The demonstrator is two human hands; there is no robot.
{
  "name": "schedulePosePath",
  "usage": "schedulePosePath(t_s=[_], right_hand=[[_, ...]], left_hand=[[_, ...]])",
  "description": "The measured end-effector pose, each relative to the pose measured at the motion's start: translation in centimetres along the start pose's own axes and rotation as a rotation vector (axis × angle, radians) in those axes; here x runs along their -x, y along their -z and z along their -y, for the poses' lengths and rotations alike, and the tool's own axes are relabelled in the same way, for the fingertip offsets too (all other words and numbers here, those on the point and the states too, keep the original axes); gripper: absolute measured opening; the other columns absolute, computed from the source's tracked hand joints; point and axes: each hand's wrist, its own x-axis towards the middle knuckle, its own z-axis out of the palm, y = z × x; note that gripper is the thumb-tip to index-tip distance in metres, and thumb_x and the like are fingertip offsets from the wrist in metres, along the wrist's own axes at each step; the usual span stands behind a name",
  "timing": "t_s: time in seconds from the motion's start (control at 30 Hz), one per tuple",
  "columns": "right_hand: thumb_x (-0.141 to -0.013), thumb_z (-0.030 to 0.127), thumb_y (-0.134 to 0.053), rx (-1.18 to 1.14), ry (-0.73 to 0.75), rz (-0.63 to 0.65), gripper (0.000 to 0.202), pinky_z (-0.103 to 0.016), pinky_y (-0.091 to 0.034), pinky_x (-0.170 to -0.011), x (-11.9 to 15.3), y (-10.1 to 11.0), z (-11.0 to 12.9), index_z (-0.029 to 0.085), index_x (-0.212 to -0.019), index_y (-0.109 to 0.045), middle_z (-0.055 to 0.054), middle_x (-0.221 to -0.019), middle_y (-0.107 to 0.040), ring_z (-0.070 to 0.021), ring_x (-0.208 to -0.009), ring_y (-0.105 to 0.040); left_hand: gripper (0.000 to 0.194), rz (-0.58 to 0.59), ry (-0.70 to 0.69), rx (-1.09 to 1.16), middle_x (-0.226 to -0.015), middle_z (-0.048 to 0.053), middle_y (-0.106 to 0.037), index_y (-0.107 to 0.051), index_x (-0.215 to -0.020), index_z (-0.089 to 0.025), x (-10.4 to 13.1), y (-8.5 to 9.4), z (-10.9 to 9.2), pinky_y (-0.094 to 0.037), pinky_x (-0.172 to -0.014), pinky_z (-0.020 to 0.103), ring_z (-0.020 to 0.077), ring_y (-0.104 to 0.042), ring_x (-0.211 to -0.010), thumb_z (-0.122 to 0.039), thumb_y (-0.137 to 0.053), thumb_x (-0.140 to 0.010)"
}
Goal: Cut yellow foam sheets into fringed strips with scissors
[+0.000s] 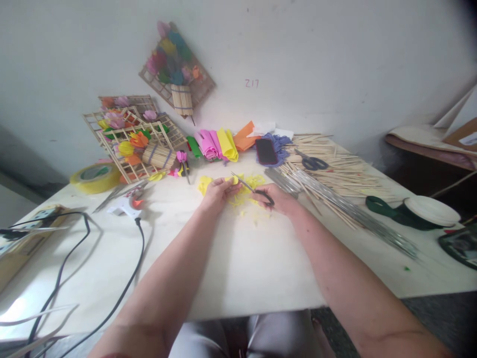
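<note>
Near the middle of the white table, my left hand (220,193) is closed on a small piece of yellow paper (235,181). To its right, my right hand (273,197) grips black-handled scissors (247,186), whose blades point up and left toward the yellow piece. Whether the blades touch the paper is too small to tell. Yellow paper scraps (254,180) lie behind and under both hands, and more yellow paper (204,184) sits just left of my left hand.
Rolled coloured paper (227,144), a phone (266,151) and wooden sticks (343,174) lie behind. Wire bundles (350,209) and green tape (383,206) are right. At left are flower frames (130,144), yellow tape (95,178), a glue gun (126,206) and its black cable (142,253).
</note>
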Motion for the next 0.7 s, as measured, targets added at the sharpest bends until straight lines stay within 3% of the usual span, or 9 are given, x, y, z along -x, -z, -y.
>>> schedulePosePath(t_s=[0.7], right_hand=[[-0.063,0.042,-0.066,-0.032,-0.025,0.005,0.031,-0.015,-0.028,-0.030,0.18,-0.18,0.16,0.015,-0.063,-0.051,0.006,-0.043,-0.045,-0.0033,-0.033,-0.036]], left_hand=[[0.018,0.016,0.021,-0.071,-0.067,0.009,-0.066,-0.053,-0.068,-0.011,0.32,-0.27,-0.11,-0.053,-0.069,0.033,0.0209,-0.066,-0.070,-0.021,-0.068,-0.066]])
